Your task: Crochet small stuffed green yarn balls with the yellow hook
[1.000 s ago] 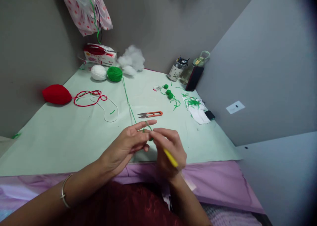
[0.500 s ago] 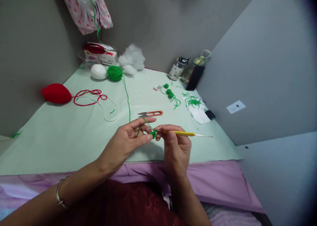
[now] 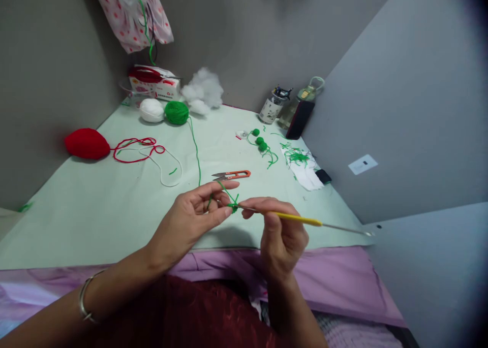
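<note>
My left hand (image 3: 194, 218) pinches a small green crochet piece (image 3: 233, 206) between thumb and fingers, with green yarn (image 3: 195, 150) looped over its index finger and running back to a green yarn ball (image 3: 176, 113). My right hand (image 3: 280, 231) grips a yellow-handled crochet hook (image 3: 301, 220); its tip is in the green piece and its metal end points right. Both hands hover above the pale green table (image 3: 95, 211), just in front of orange thread snips (image 3: 232, 175).
A red yarn ball (image 3: 87, 144) with loose red and white strands lies left. White yarn ball (image 3: 151, 110), stuffing (image 3: 204, 91) and a box (image 3: 154, 84) sit at the back. Small green balls (image 3: 261, 144), yarn scraps on white cloth (image 3: 303, 167), bottles (image 3: 274, 106) stand right.
My right hand turned the hook from pointing down toward me to pointing out to the right, then drew it further right. The left hand kept holding the green piece.
</note>
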### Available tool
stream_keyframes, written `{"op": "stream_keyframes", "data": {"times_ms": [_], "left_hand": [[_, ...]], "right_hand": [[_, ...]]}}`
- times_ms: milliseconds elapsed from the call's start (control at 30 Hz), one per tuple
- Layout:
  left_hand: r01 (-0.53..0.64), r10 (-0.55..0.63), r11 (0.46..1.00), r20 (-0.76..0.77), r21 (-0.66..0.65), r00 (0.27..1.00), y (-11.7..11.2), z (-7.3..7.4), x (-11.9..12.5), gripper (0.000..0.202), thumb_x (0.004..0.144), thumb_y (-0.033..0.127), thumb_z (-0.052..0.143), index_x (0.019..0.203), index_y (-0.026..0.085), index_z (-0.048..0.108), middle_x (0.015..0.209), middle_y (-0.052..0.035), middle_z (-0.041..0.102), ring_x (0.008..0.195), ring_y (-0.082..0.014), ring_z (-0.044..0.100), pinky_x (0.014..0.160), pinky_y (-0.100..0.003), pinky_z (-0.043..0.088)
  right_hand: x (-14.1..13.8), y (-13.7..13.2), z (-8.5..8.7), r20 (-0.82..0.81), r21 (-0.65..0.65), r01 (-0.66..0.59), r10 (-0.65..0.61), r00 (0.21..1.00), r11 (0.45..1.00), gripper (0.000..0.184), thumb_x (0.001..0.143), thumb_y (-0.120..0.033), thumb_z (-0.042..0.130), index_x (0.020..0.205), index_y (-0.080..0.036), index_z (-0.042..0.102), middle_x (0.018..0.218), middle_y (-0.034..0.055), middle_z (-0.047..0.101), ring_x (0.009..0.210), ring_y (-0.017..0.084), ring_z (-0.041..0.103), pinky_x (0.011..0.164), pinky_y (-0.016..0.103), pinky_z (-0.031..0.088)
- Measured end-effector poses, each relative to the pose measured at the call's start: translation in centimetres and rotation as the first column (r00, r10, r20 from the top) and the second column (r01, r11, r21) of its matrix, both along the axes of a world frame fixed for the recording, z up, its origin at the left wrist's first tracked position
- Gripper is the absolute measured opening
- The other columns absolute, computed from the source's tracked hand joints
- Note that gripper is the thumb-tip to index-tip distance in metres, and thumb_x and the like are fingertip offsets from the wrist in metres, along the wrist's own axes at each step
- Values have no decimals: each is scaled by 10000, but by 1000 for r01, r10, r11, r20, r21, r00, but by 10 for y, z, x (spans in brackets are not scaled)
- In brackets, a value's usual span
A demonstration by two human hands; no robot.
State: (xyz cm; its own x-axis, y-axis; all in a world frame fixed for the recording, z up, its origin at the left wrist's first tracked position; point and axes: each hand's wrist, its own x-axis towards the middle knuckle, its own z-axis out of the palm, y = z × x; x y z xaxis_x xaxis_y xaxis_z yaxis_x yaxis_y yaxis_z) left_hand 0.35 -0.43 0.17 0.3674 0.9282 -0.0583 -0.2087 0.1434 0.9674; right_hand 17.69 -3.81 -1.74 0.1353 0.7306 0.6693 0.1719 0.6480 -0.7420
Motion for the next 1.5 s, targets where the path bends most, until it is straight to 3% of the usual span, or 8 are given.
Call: {"op": "stream_keyframes", "data": {"times_ms": [167, 467, 767, 1100, 1333, 1500], "left_hand": [[-34, 36, 999, -52, 39, 998, 0, 1, -1, 360, 858, 300, 793, 1216, 269, 768, 887, 6, 593, 724, -128, 460, 721, -267, 416], [-47, 53, 996, -80, 77, 995, -1, 4, -1, 313, 852, 292, 792, 1163, 255, 789, 898, -6, 622, 711, -125, 463, 724, -272, 428], [-73, 86, 992, -125, 99, 988, 0, 1, -2, 338, 846, 312, 804, 1180, 270, 782, 871, 14, 622, 680, -111, 446, 671, -257, 402], [-39, 51, 994, -113, 105, 992, -1, 2, -1, 323, 865, 308, 785, 1185, 267, 759, 885, 10, 620, 760, -130, 511, 720, -268, 412], [-99, 124, 982, -159, 161, 979, -2, 2, 0, 298, 838, 241, 772, 1136, 250, 770, 847, 24, 633, 681, -99, 473, 679, -233, 434], [-152, 195, 962, -185, 226, 963, -3, 1, 3, 227, 820, 215, 757, 1045, 237, 785, 831, 23, 656, 658, -94, 477, 658, -214, 450]], "right_hand": [[1, -4, -1, 209, 117, 33, -57, 976, 993, 269, 1017, -111, 496, 1161, -242, 682, 1047, 60, 784, 935, 202, 737, 761, 403, 626], [2, -2, 5, 166, 89, 12, -27, 986, 996, 236, 1030, -149, 480, 1116, -245, 678, 949, 49, 781, 867, 207, 748, 719, 402, 634], [0, -1, -1, 266, 201, 30, -84, 960, 979, 225, 1022, -148, 517, 1149, -224, 685, 995, 73, 777, 935, 216, 754, 730, 403, 636], [-1, -1, 2, 15, 50, -10, 9, 1000, 999, 214, 1040, -178, 496, 1096, -234, 695, 973, 52, 782, 796, 177, 723, 673, 361, 621], [1, -3, 1, 235, 153, 31, -67, 970, 988, 235, 1022, -134, 510, 1141, -228, 690, 1007, 67, 785, 915, 201, 751, 740, 387, 642], [-2, -6, -6, 400, 268, 80, -186, 897, 960, 270, 985, -92, 555, 1171, -228, 696, 1124, 109, 777, 976, 205, 761, 751, 351, 653]]}}
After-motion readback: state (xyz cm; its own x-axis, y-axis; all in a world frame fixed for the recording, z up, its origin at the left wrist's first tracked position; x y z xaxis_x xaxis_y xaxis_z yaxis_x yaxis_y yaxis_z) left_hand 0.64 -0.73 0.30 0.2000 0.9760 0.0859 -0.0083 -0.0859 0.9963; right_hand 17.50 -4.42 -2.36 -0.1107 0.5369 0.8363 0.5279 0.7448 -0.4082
